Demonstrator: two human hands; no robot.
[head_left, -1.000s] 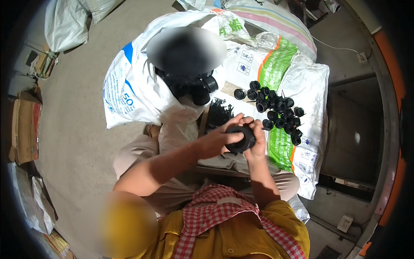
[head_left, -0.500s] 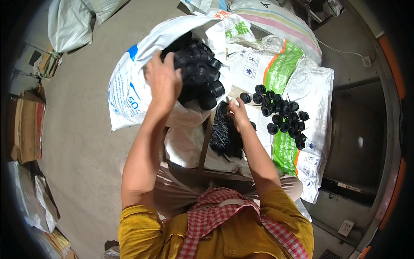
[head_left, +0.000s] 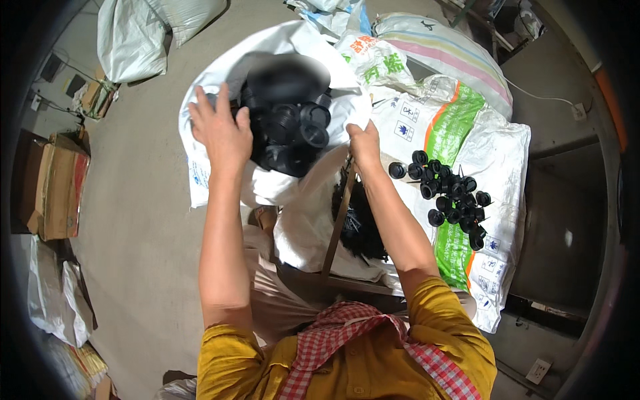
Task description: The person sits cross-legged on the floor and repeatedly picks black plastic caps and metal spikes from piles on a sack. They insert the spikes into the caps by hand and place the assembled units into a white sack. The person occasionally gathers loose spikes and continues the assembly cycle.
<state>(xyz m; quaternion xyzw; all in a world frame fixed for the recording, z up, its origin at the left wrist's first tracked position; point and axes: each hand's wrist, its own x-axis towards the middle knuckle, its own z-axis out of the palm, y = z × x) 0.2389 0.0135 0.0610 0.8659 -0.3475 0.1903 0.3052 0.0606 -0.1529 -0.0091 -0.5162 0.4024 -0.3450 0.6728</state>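
A white woven sack (head_left: 273,192) sits in front of me with its mouth wide, filled with black ribbed plastic caps (head_left: 287,123). My left hand (head_left: 223,137) rests against the left side of the sack's mouth, fingers spread, beside the caps. On the opposite side, my right hand (head_left: 364,147) is closed with thumb and fingers pinching the sack's rim. Below that hand lies a heap of thin black plastic pins (head_left: 363,230), partly hidden by my right forearm. To its right, a group of small black caps with pins in them (head_left: 453,193) is spread out.
The group of caps lies on a flattened white-and-green woven sack (head_left: 497,167). A full striped sack (head_left: 447,47) stands behind it. Cardboard boxes (head_left: 60,190) stand on the floor at left, with a white sack (head_left: 133,43) at far left.
My left hand moved from over the caps to the sack's left edge. My right hand rose from beside the pin heap and took hold of the sack's rim.
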